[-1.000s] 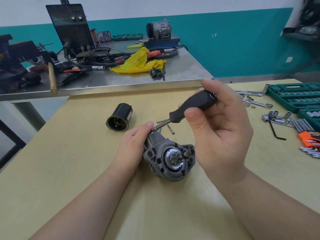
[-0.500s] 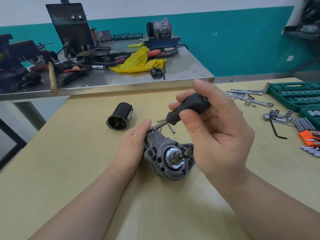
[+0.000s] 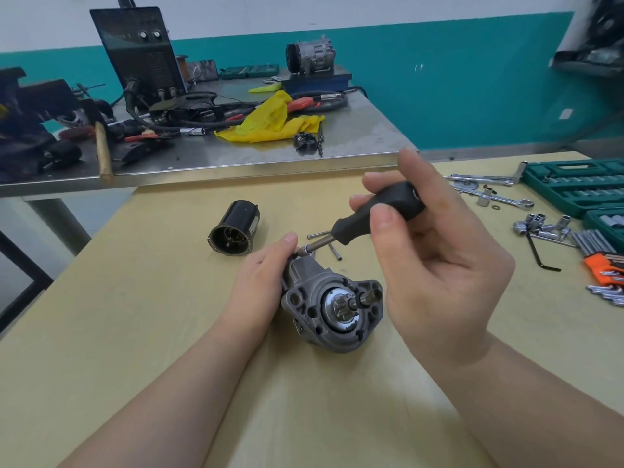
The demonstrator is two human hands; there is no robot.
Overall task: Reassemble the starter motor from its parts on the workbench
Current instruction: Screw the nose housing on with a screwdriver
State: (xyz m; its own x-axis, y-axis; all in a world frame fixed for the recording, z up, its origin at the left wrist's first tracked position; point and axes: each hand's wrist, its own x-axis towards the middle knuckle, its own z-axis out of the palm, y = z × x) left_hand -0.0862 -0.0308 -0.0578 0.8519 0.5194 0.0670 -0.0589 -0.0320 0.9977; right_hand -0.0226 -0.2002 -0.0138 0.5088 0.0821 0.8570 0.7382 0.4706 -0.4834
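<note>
The grey starter motor housing [image 3: 332,307] lies on the wooden workbench [image 3: 135,332], its pinion shaft facing me. My left hand [image 3: 261,282] grips the housing's left side, the index fingertip resting by a small screw at the top rear. My right hand [image 3: 435,251] holds a black-handled screwdriver [image 3: 368,219]; its metal tip meets that screw. A black cylindrical motor body [image 3: 234,233] lies apart to the left, open end towards me. Two long bolts [image 3: 332,246] lie just behind the housing.
Sockets [image 3: 543,226], wrenches [image 3: 496,197], hex keys [image 3: 604,261] and green socket cases [image 3: 574,187] fill the right side. A steel table [image 3: 236,157] behind carries a welder, cables, a yellow cloth [image 3: 273,125] and a hammer.
My right hand has turned the screwdriver handle between its fingers, the grip shifting slightly left and down. The left hand and housing stay put.
</note>
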